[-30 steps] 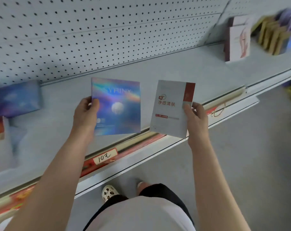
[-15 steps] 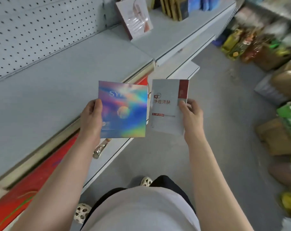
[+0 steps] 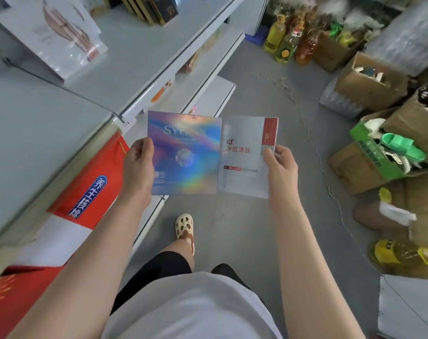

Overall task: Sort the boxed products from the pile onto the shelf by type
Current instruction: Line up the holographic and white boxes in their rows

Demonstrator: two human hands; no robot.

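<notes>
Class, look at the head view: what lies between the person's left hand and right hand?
Two boxes, both seen in the head view: the holographic box held by the left hand, overlapping the white box held by the right hand.

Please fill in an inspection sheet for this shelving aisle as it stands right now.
Surface: grey shelf, mostly bare at the near end.
Job's things: holographic box in the left hand; white box with red stripe in the right hand, side by side over the floor; white boxes and dark boxes already stand on the shelf.
Clutter: open cardboard cartons, green slipper, oil bottles.
Grippers: both hands pinch their boxes by the outer edge.
Cables: thin string trailing across the floor.
Surroundings: red gift box on the lower shelf.
</notes>
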